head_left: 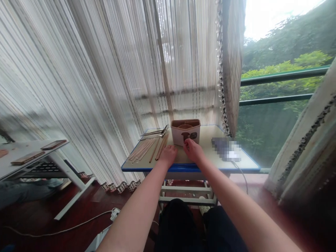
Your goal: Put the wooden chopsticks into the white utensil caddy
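My left hand (168, 154) rests on the small table (210, 163) with its fingers curled, right beside a row of wooden chopsticks (149, 148). My right hand (192, 148) reaches to the front of a white holder box (186, 131) with a brown inside, its fingertips touching the box's lower front. What, if anything, either hand holds is hidden. Some metal cutlery (156, 132) lies behind the chopsticks.
A blurred object (226, 148) with a cable lies on the table's right side. String curtains (105, 80) hang behind the table, a window (275, 105) stands to the right. A white table (28, 157) with flat items stands at left. A cable and power strip (114, 212) lie on the floor.
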`<state>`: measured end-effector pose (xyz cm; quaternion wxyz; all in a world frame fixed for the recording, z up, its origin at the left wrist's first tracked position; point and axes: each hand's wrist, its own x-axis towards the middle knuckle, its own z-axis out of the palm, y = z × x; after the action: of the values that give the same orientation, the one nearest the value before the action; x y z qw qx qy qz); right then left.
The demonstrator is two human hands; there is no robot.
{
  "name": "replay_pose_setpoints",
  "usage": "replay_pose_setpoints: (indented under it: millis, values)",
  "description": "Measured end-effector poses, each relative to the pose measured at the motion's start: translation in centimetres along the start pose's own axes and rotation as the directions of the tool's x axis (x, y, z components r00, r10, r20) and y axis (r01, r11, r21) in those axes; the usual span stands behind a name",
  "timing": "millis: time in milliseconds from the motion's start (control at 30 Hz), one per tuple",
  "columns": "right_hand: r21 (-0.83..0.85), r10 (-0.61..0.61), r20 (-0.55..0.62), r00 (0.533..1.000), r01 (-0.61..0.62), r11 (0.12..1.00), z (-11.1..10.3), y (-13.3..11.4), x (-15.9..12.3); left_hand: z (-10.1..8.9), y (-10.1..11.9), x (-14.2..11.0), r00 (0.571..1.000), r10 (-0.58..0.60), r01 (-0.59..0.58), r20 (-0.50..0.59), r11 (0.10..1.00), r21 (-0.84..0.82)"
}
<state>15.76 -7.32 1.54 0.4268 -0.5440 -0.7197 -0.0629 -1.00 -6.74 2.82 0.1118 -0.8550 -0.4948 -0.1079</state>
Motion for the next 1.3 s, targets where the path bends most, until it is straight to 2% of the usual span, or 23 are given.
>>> replay_pose_setpoints:
  millis: [33,100,233,300,433,500,567,667,733,833,933,1100,1200,1300]
  values:
    - [0.014,0.022,-0.036,0.999,-0.022,1.000,-0.1,0.1,0.0,0.0,0.2,0.1,1.000,0.024,-0.023,0.015,1.000,-0.006]
    - [0.040,0.059,-0.073,0.996,-0.056,0.998,-0.3,0.4,0.0,-0.1,0.4,0.3,1.000,-0.001,0.001,0.010,1.000,-0.020]
    - [0.135,0.167,-0.092,0.982,-0.154,0.979,-0.6,0.9,0.1,0.2,0.0,0.2,0.979,-0.200,0.199,-0.041,0.980,-0.032]
    - [0.207,0.243,-0.126,0.962,-0.215,0.955,-0.7,1.2,0.1,0.4,-0.2,0.0,0.968,-0.247,0.247,-0.035,0.969,-0.023]
    - [0.313,0.348,-0.185,0.919,-0.280,0.907,-0.6,1.7,0.2,0.5,-0.1,-0.3,0.968,-0.249,0.249,-0.008,0.968,-0.025]
    - [0.333,0.360,-0.185,0.915,-0.286,0.899,-0.6,1.8,0.2,0.5,0.0,-0.4,0.969,-0.244,0.243,-0.029,0.969,-0.032]
    - [0.338,0.353,-0.177,0.919,-0.280,0.898,-0.6,1.9,0.2,0.4,0.0,-0.4,0.957,-0.287,0.286,-0.046,0.958,-0.026]
    - [0.332,0.341,-0.162,0.926,-0.274,0.903,-0.6,1.9,0.2,0.4,0.1,-0.5,0.914,-0.404,0.404,-0.013,0.915,-0.013]
    - [0.313,0.333,-0.149,0.931,-0.275,0.909,-0.6,1.9,0.2,0.5,0.1,-0.7,0.906,-0.423,0.423,-0.002,0.906,-0.016]
    - [0.254,0.291,-0.093,0.952,-0.260,0.932,-0.5,1.9,0.3,0.8,0.0,-0.8,0.900,-0.427,0.428,-0.082,0.904,-0.010]
    - [0.177,0.235,-0.005,0.972,-0.230,0.957,-0.6,1.7,0.2,1.1,-0.2,-0.8,0.861,-0.477,0.485,-0.177,0.875,0.003]
    - [0.091,0.058,0.171,0.984,-0.074,0.993,-0.7,1.3,0.0,1.2,-0.3,-0.7,0.815,-0.546,0.552,-0.194,0.833,-0.025]
    - [0.033,-0.042,0.208,0.977,0.036,0.999,-0.6,1.1,0.0,1.3,-0.3,-0.8,0.805,-0.558,0.562,-0.201,0.826,-0.043]
    - [-0.010,-0.074,0.227,0.971,0.079,0.997,-0.4,1.1,0.0,1.5,-0.4,-0.8,0.806,-0.561,0.565,-0.190,0.824,-0.040]
